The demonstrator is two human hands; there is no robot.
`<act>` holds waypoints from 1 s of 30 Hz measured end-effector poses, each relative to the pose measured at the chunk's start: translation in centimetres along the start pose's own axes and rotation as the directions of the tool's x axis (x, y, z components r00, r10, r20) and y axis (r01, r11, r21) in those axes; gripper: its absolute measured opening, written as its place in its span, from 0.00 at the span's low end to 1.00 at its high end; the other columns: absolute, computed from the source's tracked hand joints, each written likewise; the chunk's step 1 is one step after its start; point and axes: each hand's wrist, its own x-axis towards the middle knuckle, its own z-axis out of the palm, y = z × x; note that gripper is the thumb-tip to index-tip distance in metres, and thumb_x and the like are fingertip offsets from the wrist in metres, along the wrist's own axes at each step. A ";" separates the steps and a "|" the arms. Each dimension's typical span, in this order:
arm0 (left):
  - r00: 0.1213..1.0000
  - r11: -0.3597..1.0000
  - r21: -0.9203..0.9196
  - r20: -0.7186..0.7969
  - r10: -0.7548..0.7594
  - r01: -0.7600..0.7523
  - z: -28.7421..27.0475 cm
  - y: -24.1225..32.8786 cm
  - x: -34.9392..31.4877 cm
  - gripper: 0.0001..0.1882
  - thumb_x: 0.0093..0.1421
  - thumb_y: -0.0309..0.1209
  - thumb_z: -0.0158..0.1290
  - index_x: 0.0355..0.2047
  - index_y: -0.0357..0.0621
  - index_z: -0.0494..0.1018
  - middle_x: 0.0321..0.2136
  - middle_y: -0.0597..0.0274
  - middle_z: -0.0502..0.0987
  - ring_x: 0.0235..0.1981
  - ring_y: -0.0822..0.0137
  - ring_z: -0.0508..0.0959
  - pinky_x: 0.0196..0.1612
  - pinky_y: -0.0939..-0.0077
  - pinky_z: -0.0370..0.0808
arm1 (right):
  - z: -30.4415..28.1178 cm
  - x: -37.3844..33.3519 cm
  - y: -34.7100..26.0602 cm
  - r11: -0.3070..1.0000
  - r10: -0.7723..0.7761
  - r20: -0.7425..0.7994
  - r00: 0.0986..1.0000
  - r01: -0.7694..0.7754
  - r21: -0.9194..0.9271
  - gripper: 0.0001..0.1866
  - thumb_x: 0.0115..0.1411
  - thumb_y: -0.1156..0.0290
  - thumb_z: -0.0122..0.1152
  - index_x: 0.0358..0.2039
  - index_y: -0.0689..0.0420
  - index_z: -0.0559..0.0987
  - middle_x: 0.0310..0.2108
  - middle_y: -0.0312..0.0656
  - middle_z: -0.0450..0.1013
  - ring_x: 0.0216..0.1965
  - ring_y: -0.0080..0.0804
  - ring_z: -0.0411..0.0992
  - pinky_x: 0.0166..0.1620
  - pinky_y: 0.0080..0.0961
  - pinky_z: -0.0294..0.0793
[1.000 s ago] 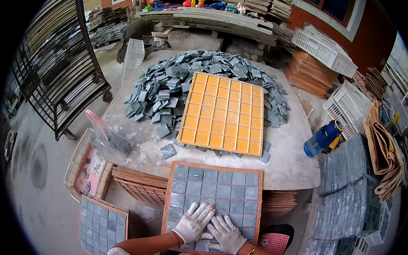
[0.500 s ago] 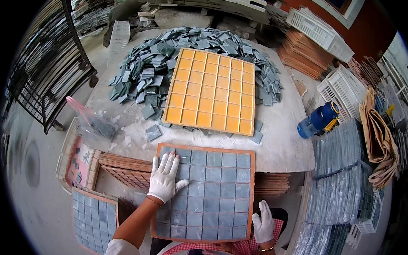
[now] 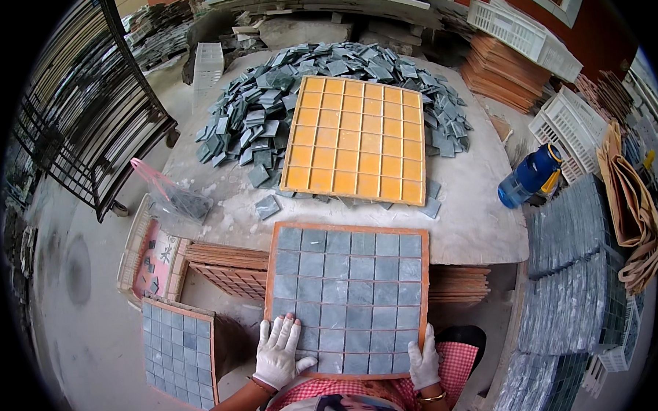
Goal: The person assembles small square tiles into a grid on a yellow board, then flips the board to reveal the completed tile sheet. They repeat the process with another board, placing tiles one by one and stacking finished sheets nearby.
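A square orange-rimmed tray [image 3: 349,224] filled with grey-blue square tiles [image 3: 336,268] in rows lies before me at the table's near edge. My left hand [image 3: 278,352], in a white glove, rests on its lower left corner with the fingers stretched out over the tiles. At the lower right side, my gloved right hand [image 3: 424,360] touches the rim, its fingers extended along the edge. Beyond the tray, a yellow gridded board [image 3: 353,140] lies tilted against a heap of loose tiles [image 3: 262,109], with no tiles in its squares.
A blue bottle [image 3: 527,176] stands at the table's right edge, near stacked bundles of tile sheets [image 3: 568,298]. Brown trays [image 3: 225,265] are stacked at the left, with another tile-filled tray [image 3: 177,348] below. A clear bag [image 3: 182,201] sits at the table's left edge.
My left hand has slid from the tray's upper left tiles down to its lower left corner. My right hand has come against the right rim. The view has shifted slightly.
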 end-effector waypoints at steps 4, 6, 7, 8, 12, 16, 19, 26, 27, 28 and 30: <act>0.999 0.999 -0.027 -0.039 -0.022 0.021 -0.3 0.1 0.2 0.43 0.52 0.60 0.47 0.58 0.37 0.62 0.59 0.47 0.61 0.62 0.49 0.59 0.62 0.43 0.47 | -0.1 0.1 0.4 0.993 -0.012 -0.014 1.000 0.014 0.117 0.31 0.63 0.60 0.47 0.61 0.65 0.56 0.55 0.57 0.63 0.54 0.46 0.65 0.54 0.32 0.64; 0.997 0.998 -0.012 -0.038 -0.064 0.064 -0.5 -0.5 -0.3 0.43 0.53 0.59 0.48 0.58 0.37 0.61 0.59 0.47 0.61 0.62 0.49 0.59 0.62 0.43 0.47 | -0.2 0.4 0.8 0.959 -0.030 -0.037 0.999 0.039 0.281 0.23 0.65 0.62 0.45 0.56 0.63 0.64 0.43 0.48 0.71 0.41 0.33 0.70 0.45 0.27 0.68; 0.995 0.996 -0.010 -0.038 -0.088 0.088 -0.5 -0.6 -0.8 0.42 0.53 0.59 0.48 0.58 0.37 0.61 0.59 0.48 0.61 0.62 0.49 0.59 0.63 0.43 0.46 | -0.3 0.2 1.7 0.940 0.014 -0.015 1.000 -0.007 0.342 0.22 0.65 0.61 0.45 0.54 0.63 0.66 0.41 0.46 0.71 0.38 0.31 0.69 0.43 0.26 0.68; 0.992 0.993 -0.024 -0.046 -0.120 0.119 -0.2 -0.7 -1.7 0.42 0.54 0.58 0.47 0.58 0.36 0.61 0.59 0.45 0.61 0.62 0.47 0.58 0.63 0.43 0.46 | -0.4 0.0 2.3 0.915 0.052 0.011 0.999 -0.052 0.401 0.21 0.65 0.61 0.45 0.52 0.63 0.68 0.39 0.44 0.71 0.36 0.29 0.68 0.41 0.25 0.68; 0.988 0.988 0.029 -0.010 -0.152 0.152 1.0 -1.1 -5.3 0.44 0.56 0.56 0.48 0.60 0.31 0.54 0.61 0.39 0.54 0.63 0.43 0.55 0.64 0.45 0.44 | -0.6 -0.7 1.0 0.947 0.199 0.053 0.979 -0.206 0.247 0.19 0.66 0.58 0.44 0.42 0.62 0.73 0.33 0.36 0.70 0.32 0.22 0.65 0.37 0.21 0.66; 0.970 0.923 -0.357 -0.139 -0.202 0.141 1.1 -1.4 -6.3 0.48 0.53 0.52 0.56 0.62 0.33 0.49 0.61 0.38 0.54 0.60 0.41 0.58 0.61 0.59 0.57 | 0.0 -0.5 1.6 0.874 0.174 0.015 0.985 -0.162 0.459 0.18 0.65 0.56 0.46 0.36 0.60 0.73 0.28 0.32 0.67 0.28 0.19 0.63 0.33 0.20 0.63; 0.920 0.726 -0.616 -0.003 -0.391 0.306 1.0 -1.0 -5.5 0.50 0.49 0.44 0.62 0.63 0.34 0.46 0.60 0.39 0.55 0.60 0.44 0.60 0.59 0.66 0.61 | -0.9 -0.4 1.0 0.894 0.168 0.109 0.980 -0.198 0.402 0.18 0.65 0.55 0.47 0.35 0.60 0.72 0.25 0.30 0.64 0.26 0.18 0.59 0.29 0.19 0.60; 0.857 0.456 -0.812 0.099 -0.505 0.363 3.3 -2.2 -4.8 0.49 0.47 0.33 0.66 0.63 0.33 0.48 0.57 0.42 0.64 0.59 0.60 0.64 0.60 0.72 0.59 | -0.1 -0.2 2.0 0.922 0.177 0.019 0.984 -0.173 0.347 0.16 0.64 0.58 0.48 0.36 0.60 0.72 0.24 0.28 0.62 0.23 0.17 0.58 0.27 0.17 0.58; 0.850 0.456 -0.805 0.109 -0.515 0.379 3.0 -2.1 -4.6 0.48 0.47 0.33 0.65 0.62 0.33 0.49 0.56 0.42 0.65 0.59 0.60 0.64 0.60 0.72 0.59 | -0.1 -0.3 2.1 0.920 0.182 0.014 0.983 -0.175 0.350 0.16 0.64 0.59 0.48 0.36 0.60 0.72 0.25 0.29 0.63 0.24 0.17 0.60 0.28 0.17 0.60; 0.854 0.467 -0.805 0.089 -0.513 0.365 3.1 -2.5 -4.6 0.46 0.48 0.32 0.65 0.62 0.33 0.51 0.55 0.43 0.66 0.58 0.60 0.66 0.59 0.72 0.61 | 0.1 -0.2 2.5 0.901 0.179 0.037 0.983 -0.178 0.396 0.16 0.64 0.59 0.49 0.38 0.61 0.72 0.27 0.30 0.65 0.26 0.18 0.61 0.30 0.18 0.62; 0.860 0.278 -0.909 0.144 -0.490 0.310 3.5 -3.4 -4.3 0.40 0.50 0.30 0.63 0.58 0.32 0.56 0.51 0.47 0.70 0.52 0.64 0.70 0.55 0.72 0.65 | 0.3 0.2 3.7 0.856 0.169 0.069 0.983 -0.181 0.484 0.17 0.64 0.60 0.50 0.40 0.63 0.72 0.31 0.32 0.69 0.30 0.20 0.65 0.34 0.19 0.66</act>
